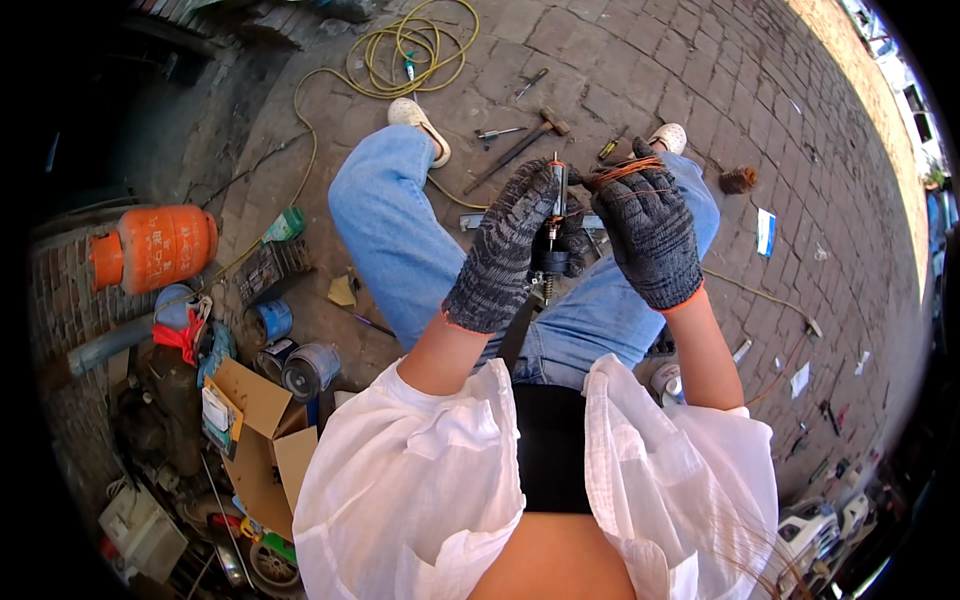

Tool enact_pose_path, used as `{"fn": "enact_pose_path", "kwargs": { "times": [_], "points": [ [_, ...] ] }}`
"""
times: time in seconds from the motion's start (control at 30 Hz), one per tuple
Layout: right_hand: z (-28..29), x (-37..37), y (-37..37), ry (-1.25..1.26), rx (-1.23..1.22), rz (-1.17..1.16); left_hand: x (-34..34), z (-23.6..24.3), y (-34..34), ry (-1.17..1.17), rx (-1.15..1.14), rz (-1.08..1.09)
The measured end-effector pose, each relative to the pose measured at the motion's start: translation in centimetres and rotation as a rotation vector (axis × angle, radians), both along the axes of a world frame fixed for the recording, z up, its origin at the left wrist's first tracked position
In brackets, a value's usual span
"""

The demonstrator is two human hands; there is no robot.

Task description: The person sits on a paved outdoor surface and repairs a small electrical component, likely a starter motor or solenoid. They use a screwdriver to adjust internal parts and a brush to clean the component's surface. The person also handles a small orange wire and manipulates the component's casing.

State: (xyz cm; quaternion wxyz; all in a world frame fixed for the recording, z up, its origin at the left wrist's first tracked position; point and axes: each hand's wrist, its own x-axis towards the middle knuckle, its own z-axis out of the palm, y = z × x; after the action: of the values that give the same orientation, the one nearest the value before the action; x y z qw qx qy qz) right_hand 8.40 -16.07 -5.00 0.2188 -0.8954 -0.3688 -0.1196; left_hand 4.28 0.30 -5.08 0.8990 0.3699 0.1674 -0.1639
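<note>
Brick paving (640, 60) spreads around the seated person, with a hammer (510, 157) lying near the feet and an orange gas cylinder (170, 245) off to the left. The slim metal shaft assembly (558, 190) stands roughly upright between the knees, in front of the lap. Thin copper-coloured wire (627, 170) loops over the right fingers; a careless tug could kink or tangle it, and its strands might snag in the glove's knit. A loosened left grip could let the assembly tilt. Both forearms reach forward from the elbows, hands level with the knees. The gloved left hand (508, 240) is curled closed against the assembly's side, holding it; the gloved right hand (652, 232) is partly curled, knuckles up, carrying the wire, though I cannot tell what its hidden fingertips pinch.
</note>
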Motion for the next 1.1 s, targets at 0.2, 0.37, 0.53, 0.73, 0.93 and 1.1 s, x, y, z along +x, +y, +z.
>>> {"fn": "enact_pose_path", "kwargs": {
  "times": [0.2,0.37,0.53,0.73,0.93,1.1],
  "points": [
    [1.4,-1.9,0.4,0.387,0.097,0.068,0.2,-1.1,-0.4,-0.075,0.348,-0.001],
    [-0.8,-4.8,3.1,0.667,0.505,-0.282,0.1,-6.2,-2.1,-0.375,0.778,0.176],
    [1.1,-4.2,2.3,1.429,1.462,-0.494,0.0,-6.2,-0.6,-0.173,0.311,0.003],
    [0.4,-0.7,-1.3,1.676,2.053,-0.085,-1.3,-4.1,0.5,-0.087,0.082,-0.307],
    [0.2,-1.4,-1.1,1.566,2.027,-0.166,0.6,-4.2,0.8,-0.202,-0.21,-0.055],
    [2.6,-5.8,1.2,1.185,0.999,-0.473,1.9,-5.3,2.2,0.039,-0.167,0.043]
  ]
}}
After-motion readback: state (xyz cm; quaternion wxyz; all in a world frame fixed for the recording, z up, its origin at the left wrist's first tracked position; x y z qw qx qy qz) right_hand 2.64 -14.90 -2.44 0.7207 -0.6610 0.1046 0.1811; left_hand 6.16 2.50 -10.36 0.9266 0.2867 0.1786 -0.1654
